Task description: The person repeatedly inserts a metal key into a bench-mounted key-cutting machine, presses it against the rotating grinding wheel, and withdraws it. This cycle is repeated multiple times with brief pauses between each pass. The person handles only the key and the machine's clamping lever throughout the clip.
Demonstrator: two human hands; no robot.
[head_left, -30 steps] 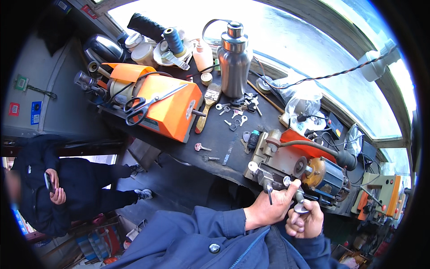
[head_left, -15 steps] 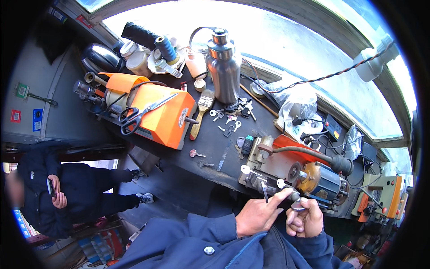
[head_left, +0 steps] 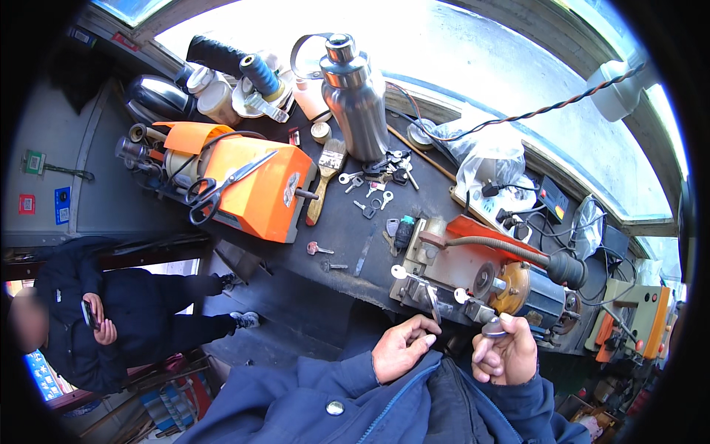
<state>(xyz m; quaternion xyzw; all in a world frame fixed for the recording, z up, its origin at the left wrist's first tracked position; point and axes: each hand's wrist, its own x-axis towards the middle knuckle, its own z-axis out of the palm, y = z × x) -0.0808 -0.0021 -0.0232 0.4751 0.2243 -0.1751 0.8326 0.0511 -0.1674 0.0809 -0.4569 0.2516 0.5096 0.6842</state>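
Observation:
A key-cutting machine [head_left: 466,275] stands at the bench's right front, with one key [head_left: 399,271] in its left clamp and a second key [head_left: 461,295] in its right clamp. My left hand [head_left: 403,349] is half curled just in front of the carriage, index finger and thumb closed at the lower end of a slim metal lever [head_left: 433,305]. How firmly they grip cannot be made out. Thumb and bent fingers of my right hand [head_left: 506,355] hold a round metal knob [head_left: 494,328] below the right clamp.
Loose keys [head_left: 384,194] lie around a steel bottle [head_left: 356,107]. Left of them are a brush [head_left: 325,181] and an orange machine [head_left: 255,189] with scissors [head_left: 229,185] on top. A power strip [head_left: 488,213] with cables runs behind. Someone with a phone [head_left: 90,312] is at far left.
My left hand has drawn back leftward from the right clamp to the lever, its index finger now bent. My right hand stays at the knob. The whole view has shifted slightly.

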